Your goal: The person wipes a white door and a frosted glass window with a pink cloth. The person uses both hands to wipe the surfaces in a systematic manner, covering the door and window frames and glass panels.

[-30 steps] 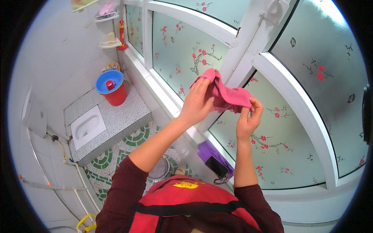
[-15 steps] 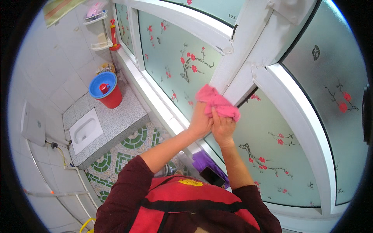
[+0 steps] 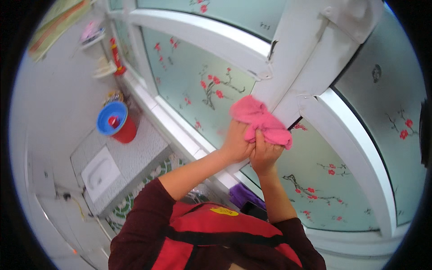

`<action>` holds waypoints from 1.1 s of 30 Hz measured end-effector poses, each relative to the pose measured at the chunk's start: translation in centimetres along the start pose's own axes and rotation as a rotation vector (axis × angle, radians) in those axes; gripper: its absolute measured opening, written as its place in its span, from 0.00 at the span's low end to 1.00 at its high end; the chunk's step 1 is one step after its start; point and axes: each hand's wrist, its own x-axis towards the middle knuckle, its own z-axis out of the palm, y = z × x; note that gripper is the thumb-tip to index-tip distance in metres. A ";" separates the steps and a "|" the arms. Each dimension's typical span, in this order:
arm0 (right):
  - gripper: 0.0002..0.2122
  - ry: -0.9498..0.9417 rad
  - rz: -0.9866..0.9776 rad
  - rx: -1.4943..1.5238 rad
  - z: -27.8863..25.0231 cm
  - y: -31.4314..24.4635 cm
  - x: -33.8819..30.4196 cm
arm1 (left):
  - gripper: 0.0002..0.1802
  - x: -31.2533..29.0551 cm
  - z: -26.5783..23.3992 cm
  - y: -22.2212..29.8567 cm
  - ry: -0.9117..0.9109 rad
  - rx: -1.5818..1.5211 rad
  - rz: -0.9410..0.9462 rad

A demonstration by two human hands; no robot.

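Note:
A pink cloth (image 3: 262, 120) lies bunched against the white frame post (image 3: 299, 58) between frosted glass panels. My left hand (image 3: 237, 143) is closed on the cloth's lower left part, its fingers partly hidden under the fabric. Beside it, touching it, my right hand (image 3: 266, 156) grips the cloth's lower right end with the thumb pointing up. Plum-blossom branches in red and black decorate the glass panel (image 3: 180, 67) to the left and the glass panel (image 3: 324, 180) to the right.
Below my hands, a purple cloth (image 3: 245, 194) and a dark phone (image 3: 253, 210) lie on the ledge. To the left are a red bucket (image 3: 126, 131) with a blue basin (image 3: 107, 128) on top, a squat toilet (image 3: 100, 173) and a corner shelf (image 3: 104, 68).
Both hands and the pink cloth have shifted slightly right and down in the picture, still together at the post. The whole view has tilted a little.

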 end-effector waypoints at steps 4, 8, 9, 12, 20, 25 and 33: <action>0.18 0.019 0.090 -0.152 0.6 -1.3 0.8 | 0.24 1.7 -1.8 -1.6 -0.084 0.045 0.203; 0.21 0.063 0.177 -0.331 0.2 -2.4 5.3 | 0.26 6.5 -3.6 -2.1 -0.073 0.057 0.458; 0.22 0.093 0.195 -0.395 0.3 -2.3 6.6 | 0.26 7.9 -4.0 -1.7 -0.063 0.062 0.496; 0.24 0.182 0.239 -0.512 0.3 -2.1 11.1 | 0.27 11.8 -5.5 -0.2 -0.032 0.073 0.579; 0.27 0.271 0.265 -0.512 -1.6 -2.3 19.1 | 0.25 17.8 -7.9 3.1 0.017 0.048 0.647; 0.28 0.199 0.274 -0.565 -0.4 -3.6 13.1 | 0.26 12.6 -7.4 0.3 -0.053 0.063 0.663; 0.28 0.269 0.180 -0.552 -3.6 -1.8 20.9 | 0.25 18.6 -8.2 4.6 0.134 0.089 0.655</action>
